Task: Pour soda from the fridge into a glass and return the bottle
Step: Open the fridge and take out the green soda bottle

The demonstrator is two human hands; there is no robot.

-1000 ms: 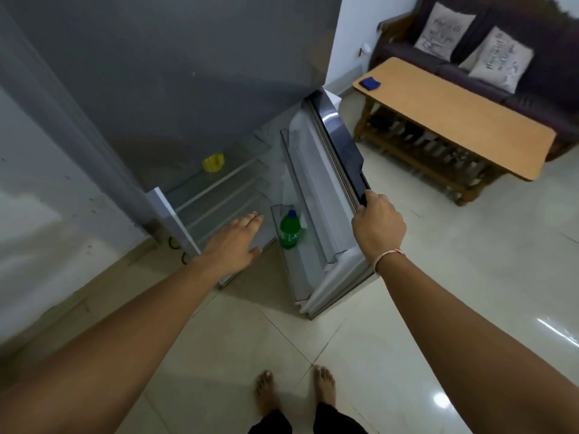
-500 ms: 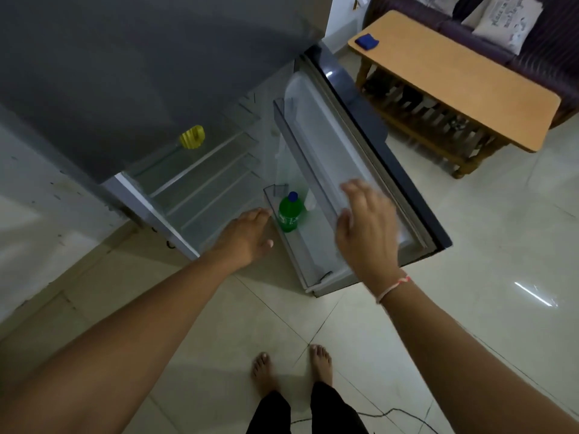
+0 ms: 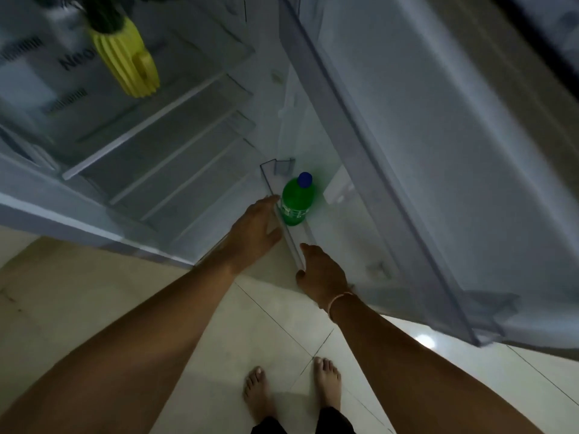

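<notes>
A green soda bottle [image 3: 294, 202] with a blue cap stands upright in the lowest clear bin [image 3: 293, 242] of the open fridge door. My left hand [image 3: 253, 230] is open, fingers stretched, its fingertips just left of the bottle at the bin's front wall. My right hand [image 3: 319, 274] hangs open below the bottle, fingers near the bin's front edge, holding nothing. No glass is in view.
The fridge interior [image 3: 163, 158] shows several bare glass shelves. A yellow ribbed object [image 3: 125, 64] sits on an upper shelf. The open door [image 3: 438, 151] extends to the right. Tiled floor and my bare feet [image 3: 291, 389] are below.
The view has dropped closer to the fridge. Both hands moved toward the bottle; my right hand left the door edge and came down to the bin.
</notes>
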